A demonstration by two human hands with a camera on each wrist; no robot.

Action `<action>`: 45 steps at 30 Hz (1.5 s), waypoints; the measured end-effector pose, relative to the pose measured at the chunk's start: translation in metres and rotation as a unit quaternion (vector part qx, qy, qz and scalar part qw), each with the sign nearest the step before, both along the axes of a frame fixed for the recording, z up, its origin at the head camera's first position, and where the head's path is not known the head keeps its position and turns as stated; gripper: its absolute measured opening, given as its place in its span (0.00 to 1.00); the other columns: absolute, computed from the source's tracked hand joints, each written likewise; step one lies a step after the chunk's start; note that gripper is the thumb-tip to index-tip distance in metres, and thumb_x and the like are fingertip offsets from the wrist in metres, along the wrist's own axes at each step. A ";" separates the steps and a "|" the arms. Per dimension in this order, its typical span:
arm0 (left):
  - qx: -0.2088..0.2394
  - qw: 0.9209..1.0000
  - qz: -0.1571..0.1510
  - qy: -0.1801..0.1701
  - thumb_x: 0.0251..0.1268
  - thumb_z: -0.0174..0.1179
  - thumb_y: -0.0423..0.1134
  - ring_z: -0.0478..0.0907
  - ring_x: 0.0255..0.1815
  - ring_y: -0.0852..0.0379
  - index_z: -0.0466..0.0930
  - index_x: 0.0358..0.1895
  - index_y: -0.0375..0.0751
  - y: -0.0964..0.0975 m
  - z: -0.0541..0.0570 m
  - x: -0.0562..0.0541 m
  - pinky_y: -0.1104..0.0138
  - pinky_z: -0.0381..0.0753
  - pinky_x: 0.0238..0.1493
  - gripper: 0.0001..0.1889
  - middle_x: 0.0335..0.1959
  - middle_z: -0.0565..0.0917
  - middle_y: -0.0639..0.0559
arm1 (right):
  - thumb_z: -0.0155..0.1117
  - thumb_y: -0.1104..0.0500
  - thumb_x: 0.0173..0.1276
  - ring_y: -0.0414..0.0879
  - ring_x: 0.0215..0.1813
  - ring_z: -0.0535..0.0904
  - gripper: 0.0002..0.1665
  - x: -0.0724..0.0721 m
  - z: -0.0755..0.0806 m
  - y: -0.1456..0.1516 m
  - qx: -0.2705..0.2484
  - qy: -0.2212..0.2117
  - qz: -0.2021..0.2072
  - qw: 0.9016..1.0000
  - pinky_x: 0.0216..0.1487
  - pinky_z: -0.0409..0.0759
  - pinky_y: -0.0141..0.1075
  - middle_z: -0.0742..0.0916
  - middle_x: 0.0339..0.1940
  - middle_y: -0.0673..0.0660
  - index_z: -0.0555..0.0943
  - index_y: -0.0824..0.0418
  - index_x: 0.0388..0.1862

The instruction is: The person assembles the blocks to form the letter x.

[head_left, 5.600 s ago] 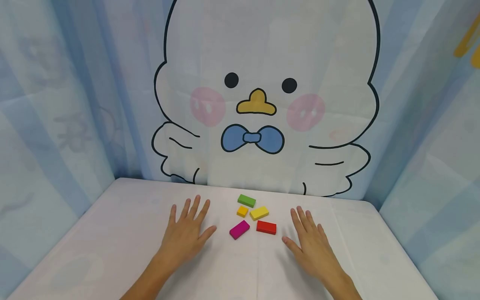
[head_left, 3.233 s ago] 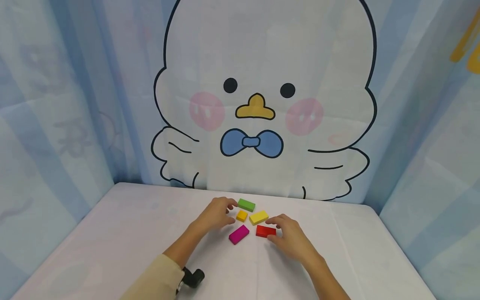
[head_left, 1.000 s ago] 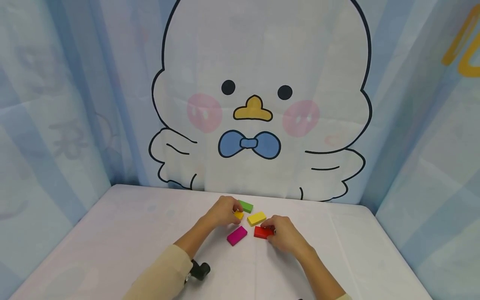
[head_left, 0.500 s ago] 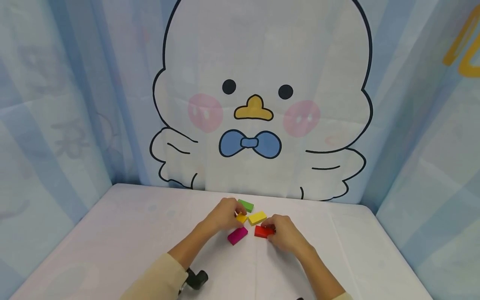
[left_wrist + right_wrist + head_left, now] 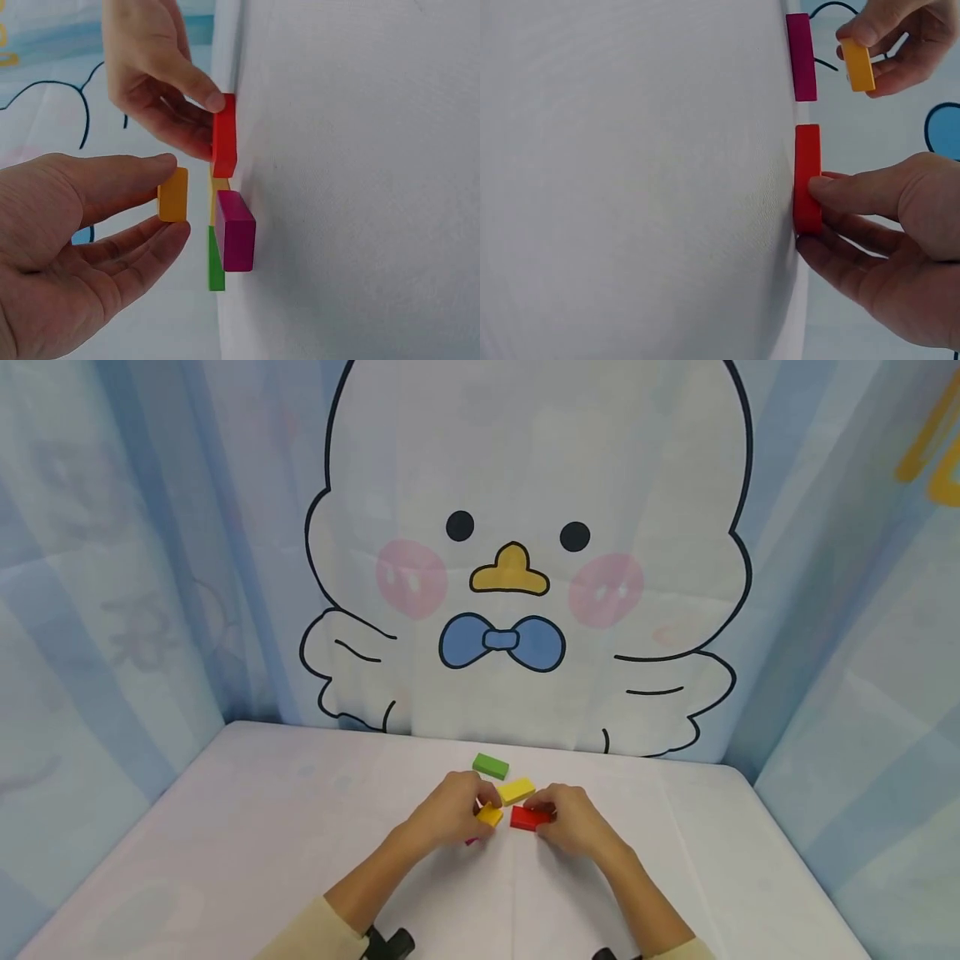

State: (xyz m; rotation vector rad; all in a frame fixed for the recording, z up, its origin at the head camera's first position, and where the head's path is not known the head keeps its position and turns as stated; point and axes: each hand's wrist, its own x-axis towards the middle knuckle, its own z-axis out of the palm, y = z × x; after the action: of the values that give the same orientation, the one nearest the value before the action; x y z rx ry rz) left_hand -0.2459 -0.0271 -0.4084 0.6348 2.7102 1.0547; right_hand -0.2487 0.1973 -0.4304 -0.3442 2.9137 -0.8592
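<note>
My left hand [image 5: 450,810] pinches a small orange-yellow block [image 5: 173,196] between thumb and fingers, off the table in both wrist views. Below that hand a magenta block [image 5: 238,244] lies on the table, mostly hidden by it in the head view. To the right, my right hand [image 5: 576,820] holds the right end of a red block [image 5: 807,178], thumb on one long side and fingertips at the other. The red block stays at the table surface. A yellow block [image 5: 517,792] lies just behind the two hands, and a green block [image 5: 491,767] is farther back.
A white cloth-covered table [image 5: 225,827] spreads out on both sides. Behind it hangs a curtain [image 5: 517,702] printed with a cartoon chick, and more curtain closes both sides. A black wrist camera [image 5: 392,943] sits under my left sleeve.
From flat over the table, both hands have come in to the blocks. The left has picked up the orange-yellow block and brought it nearer me, over the magenta one. The right has taken hold of the red block.
</note>
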 end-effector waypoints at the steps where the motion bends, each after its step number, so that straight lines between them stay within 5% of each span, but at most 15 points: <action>1: -0.002 1.000 -0.004 0.000 0.58 0.76 0.32 0.78 0.38 0.57 0.89 0.50 0.42 0.000 0.000 0.002 0.68 0.88 0.44 0.15 0.41 0.83 0.53 | 0.76 0.69 0.61 0.46 0.47 0.80 0.19 -0.001 0.000 0.000 -0.001 -0.001 -0.002 1.000 0.57 0.86 0.47 0.88 0.44 0.51 0.89 0.58 0.52; 17: -0.021 0.997 -0.065 -0.029 0.55 0.78 0.33 0.77 0.35 0.62 0.90 0.42 0.46 0.001 -0.010 0.017 0.74 0.82 0.41 0.12 0.34 0.82 0.59 | 0.78 0.68 0.61 0.44 0.46 0.80 0.19 -0.007 -0.002 0.007 -0.023 -0.020 -0.011 0.999 0.55 0.86 0.42 0.88 0.45 0.48 0.91 0.53 0.50; 45: -0.076 0.994 -0.075 -0.006 0.53 0.80 0.37 0.71 0.35 0.64 0.89 0.41 0.49 0.015 -0.018 0.028 0.74 0.76 0.38 0.12 0.31 0.78 0.60 | 0.78 0.68 0.60 0.44 0.46 0.80 0.19 -0.006 -0.004 0.010 -0.039 -0.020 -0.010 0.999 0.54 0.86 0.43 0.89 0.45 0.49 0.91 0.54 0.49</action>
State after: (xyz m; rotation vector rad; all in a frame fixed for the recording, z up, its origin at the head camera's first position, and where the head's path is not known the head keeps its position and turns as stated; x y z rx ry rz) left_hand -0.2179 -0.0120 -0.4261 0.7883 2.6517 0.8057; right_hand -0.2551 0.2072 -0.4340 -0.2999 2.8581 -0.9736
